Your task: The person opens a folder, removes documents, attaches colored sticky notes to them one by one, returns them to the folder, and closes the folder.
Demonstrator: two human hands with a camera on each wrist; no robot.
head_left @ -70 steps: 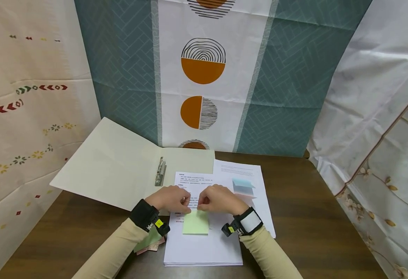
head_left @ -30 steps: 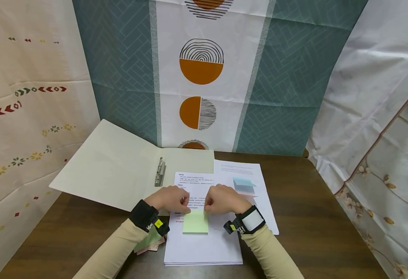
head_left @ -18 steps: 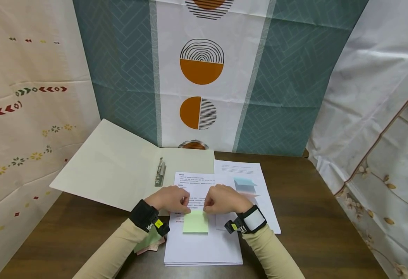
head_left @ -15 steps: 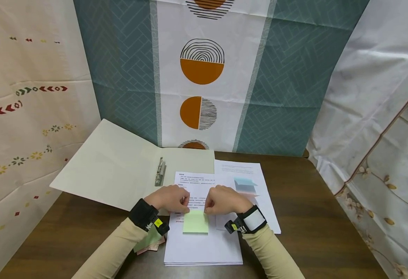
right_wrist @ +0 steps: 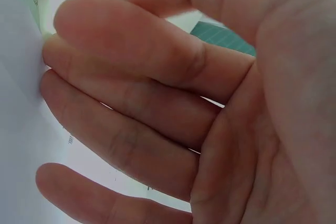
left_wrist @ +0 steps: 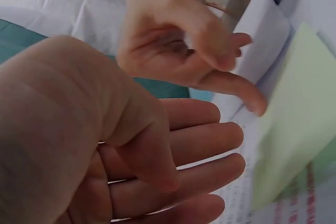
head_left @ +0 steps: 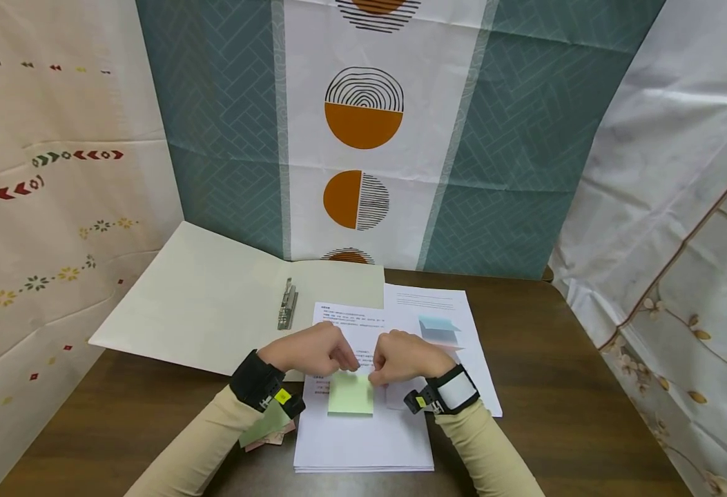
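Observation:
A pale green sticky note [head_left: 350, 397] lies on a stack of printed paper [head_left: 363, 449] in the head view. My left hand [head_left: 310, 351] reaches over its top edge; the left wrist view shows those fingers [left_wrist: 210, 137] extended, with nothing between them and the thumb. Beside the note's upper right corner is my right hand [head_left: 409, 355]. In the left wrist view one finger of the right hand [left_wrist: 168, 30] touches the edge of the note [left_wrist: 302, 108], whose free end stands up from the page. Loosely bent fingers [right_wrist: 126, 129] fill the right wrist view.
An open cream folder [head_left: 214, 304] with a metal clip [head_left: 287, 305] lies behind on the wooden table [head_left: 562, 386]. A printed sheet [head_left: 478, 373] bearing blue notes [head_left: 439, 324] is at right. Green and pink notes [head_left: 265, 424] lie below the left wrist.
The left hand has left the note's upper left corner and moved right along its top edge, fingers extending. The right hand had shifted slightly right earlier and stays near the upper right corner.

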